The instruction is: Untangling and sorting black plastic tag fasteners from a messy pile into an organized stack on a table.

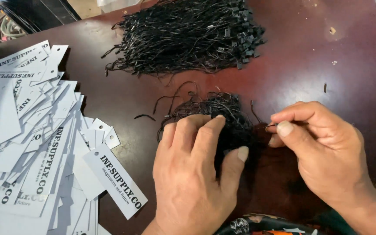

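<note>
The left hand (192,174) lies flat with its fingers bent over a small tangled bundle of black strings (223,115), which sits near the middle of the dark red bench (327,65), toward its near edge. The thumb presses the bundle from the right side, so this grip is closed on the bundle and holds it down. The bundle shows above and to the right of the fingertips; its loose ends point in many directions, so no clear long axis can be told.

The right hand (323,148) is just to the right of the bundle. Its thumb and forefinger are pinched together on one thin black string (270,126), which runs about level, left to right, from the bundle into the pinch.

A much bigger heap of black strings with small plastic locks (188,35) lies at the far edge of the bench, its strands running mostly left to right, with the locks on the right end. A wide pile of white paper tags (31,143) covers the left side of the bench.
</note>
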